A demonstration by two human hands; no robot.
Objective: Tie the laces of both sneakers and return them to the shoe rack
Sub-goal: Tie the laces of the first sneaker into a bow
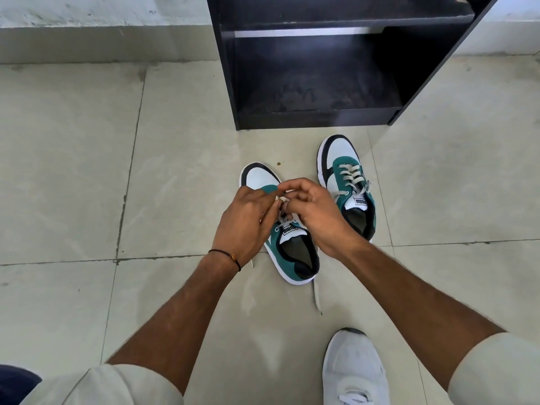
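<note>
Two green, white and black sneakers stand on the tiled floor in front of a black shoe rack. Over the left sneaker, my left hand and my right hand meet, each pinching part of its off-white lace above the tongue. One loose lace end trails on the floor behind the heel. The hands hide most of that shoe's lacing. The right sneaker stands apart to the right, its laces lying loose across the tongue.
The rack's low shelf is dusty and holds nothing. My own white shoe is planted on the floor at the lower right. A grey wall base runs along the back left.
</note>
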